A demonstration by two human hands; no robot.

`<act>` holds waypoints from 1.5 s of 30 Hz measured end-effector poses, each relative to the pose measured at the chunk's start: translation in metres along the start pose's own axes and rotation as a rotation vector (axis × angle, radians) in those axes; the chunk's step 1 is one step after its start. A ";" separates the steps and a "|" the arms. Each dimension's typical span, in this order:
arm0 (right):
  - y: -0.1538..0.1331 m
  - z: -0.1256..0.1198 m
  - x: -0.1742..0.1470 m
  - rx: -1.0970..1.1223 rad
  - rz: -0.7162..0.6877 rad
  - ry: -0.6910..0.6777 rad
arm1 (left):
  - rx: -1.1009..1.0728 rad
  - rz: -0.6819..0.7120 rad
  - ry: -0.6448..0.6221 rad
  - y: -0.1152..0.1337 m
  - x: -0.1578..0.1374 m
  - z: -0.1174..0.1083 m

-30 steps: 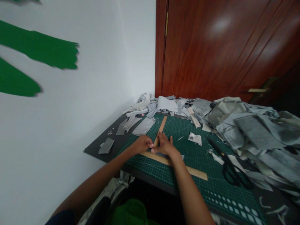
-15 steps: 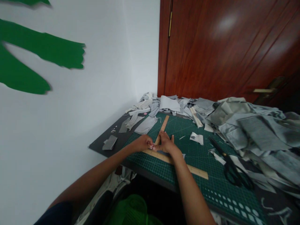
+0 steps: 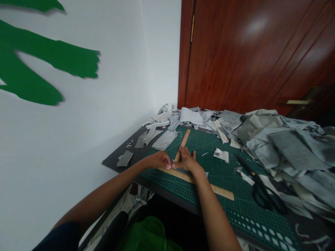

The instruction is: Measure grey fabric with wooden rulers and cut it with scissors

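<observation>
My left hand [image 3: 160,160] pinches a small pink piece [image 3: 169,166] that looks like tailor's chalk, its tip down by the edge of a wooden ruler [image 3: 221,191]. Just right of it, my right hand [image 3: 187,162] lies with fingers spread, pressing down near the corner where a second wooden ruler [image 3: 185,137] runs away from me. Part of a grey fabric piece [image 3: 185,172] shows beneath my right hand; most of it is covered. Both rulers lie on a green cutting mat [image 3: 172,186].
Black-handled scissors [image 3: 258,184] lie on the mat's right side. A large heap of grey cloth [image 3: 295,146] fills the right, with more scraps [image 3: 192,115] along the back by the door. A folded grey scrap [image 3: 125,158] lies left, near the wall. A cream scrap [image 3: 221,155] lies on the mat.
The whole view has shifted slightly right. My left fingers have tilted a little, and the pink piece shows more clearly by the ruler's edge. My right hand stays in place.
</observation>
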State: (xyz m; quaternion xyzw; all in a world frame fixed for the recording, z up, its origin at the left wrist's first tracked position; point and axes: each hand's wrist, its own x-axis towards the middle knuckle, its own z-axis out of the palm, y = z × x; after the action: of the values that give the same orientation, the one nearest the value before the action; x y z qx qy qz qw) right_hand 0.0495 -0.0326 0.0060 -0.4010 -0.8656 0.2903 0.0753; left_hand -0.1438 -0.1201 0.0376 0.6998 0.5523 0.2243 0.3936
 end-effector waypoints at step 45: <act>0.002 -0.004 -0.006 -0.041 -0.001 0.044 | 0.707 0.425 0.460 0.012 -0.033 0.087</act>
State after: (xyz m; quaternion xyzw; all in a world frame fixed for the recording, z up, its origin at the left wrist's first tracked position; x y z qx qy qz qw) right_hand 0.0567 -0.0339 0.0087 -0.4080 -0.8697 0.2638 0.0862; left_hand -0.0808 -0.1785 -0.0005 0.8206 0.5120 0.2474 -0.0560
